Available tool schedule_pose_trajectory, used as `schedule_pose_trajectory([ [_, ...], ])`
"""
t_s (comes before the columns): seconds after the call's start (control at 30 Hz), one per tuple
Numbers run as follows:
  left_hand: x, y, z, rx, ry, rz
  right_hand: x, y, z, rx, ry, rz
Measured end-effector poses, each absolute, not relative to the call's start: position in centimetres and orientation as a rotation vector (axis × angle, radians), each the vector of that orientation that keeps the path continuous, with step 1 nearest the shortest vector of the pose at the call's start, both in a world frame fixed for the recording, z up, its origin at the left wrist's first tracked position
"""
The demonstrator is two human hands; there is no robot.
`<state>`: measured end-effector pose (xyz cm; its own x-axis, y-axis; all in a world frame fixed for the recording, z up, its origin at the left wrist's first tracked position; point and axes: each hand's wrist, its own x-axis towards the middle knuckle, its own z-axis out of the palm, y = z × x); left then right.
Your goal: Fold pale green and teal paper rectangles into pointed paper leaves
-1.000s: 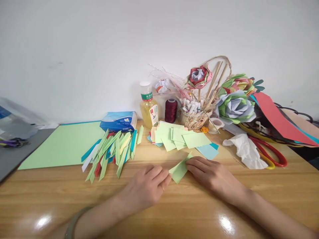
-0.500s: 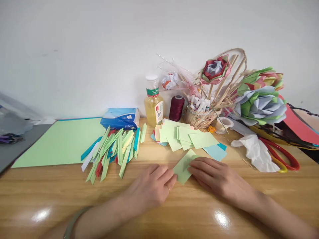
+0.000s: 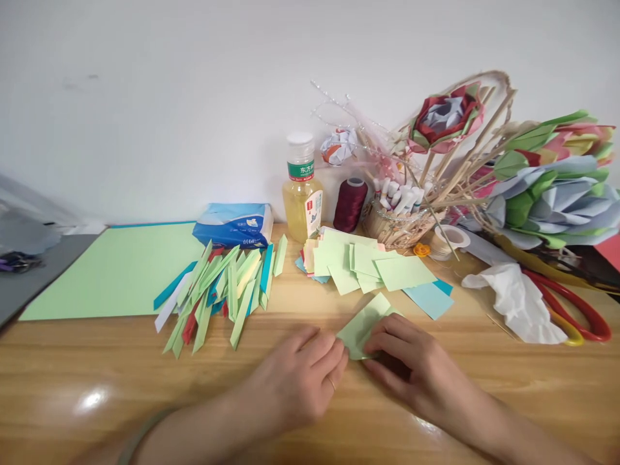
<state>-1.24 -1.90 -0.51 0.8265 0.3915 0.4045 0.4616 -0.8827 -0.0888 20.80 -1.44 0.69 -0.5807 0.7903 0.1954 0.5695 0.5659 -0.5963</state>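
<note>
A small light-green sheet of paper (image 3: 364,323) lies at a slant on the table between my hands. My left hand (image 3: 310,371) is closed, its fingertips pinching the paper's left corner. On the other side, my right hand (image 3: 411,358) has its fingers curled onto the right edge, with the thumb below; part of the paper is hidden under it. Just behind lies a loose pile of green paper pieces (image 3: 356,261), with blue pieces (image 3: 431,298) under its right side. Left of my hands is a heap of folded paper strips (image 3: 220,297), mostly green.
A large green sheet (image 3: 111,271), a blue tissue pack (image 3: 233,225), a drink bottle (image 3: 302,194) and a maroon thread spool (image 3: 350,205) stand along the wall. At right are a basket (image 3: 400,223) with paper flowers (image 3: 448,116), a crumpled tissue (image 3: 516,307) and red-handled scissors (image 3: 576,310).
My right hand's fingers have curled more and lifted at the knuckles on the paper's right edge. My left hand stays at the left corner. The camera view has shifted slightly.
</note>
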Motion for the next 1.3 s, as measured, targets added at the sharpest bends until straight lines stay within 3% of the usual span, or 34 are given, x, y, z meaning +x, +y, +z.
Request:
schedule_pose_trajectory([
  [0.2, -1.0, -2.1, -0.5, -2.834, -0.649, -0.526, 20.2, -1.7, 0.4, -1.156, -2.282, 0.669],
  [0.63, -0.3, -2.5, -1.0, -2.773, -0.739, -0.781, 20.0, -1.5, 0.2, -1.255, -2.295, 0.634],
  [1.3, -0.3, -2.7, -1.3, -2.884, -0.843, -0.597, 20.7, -1.4, -0.2, -1.104, -2.408, 0.537],
])
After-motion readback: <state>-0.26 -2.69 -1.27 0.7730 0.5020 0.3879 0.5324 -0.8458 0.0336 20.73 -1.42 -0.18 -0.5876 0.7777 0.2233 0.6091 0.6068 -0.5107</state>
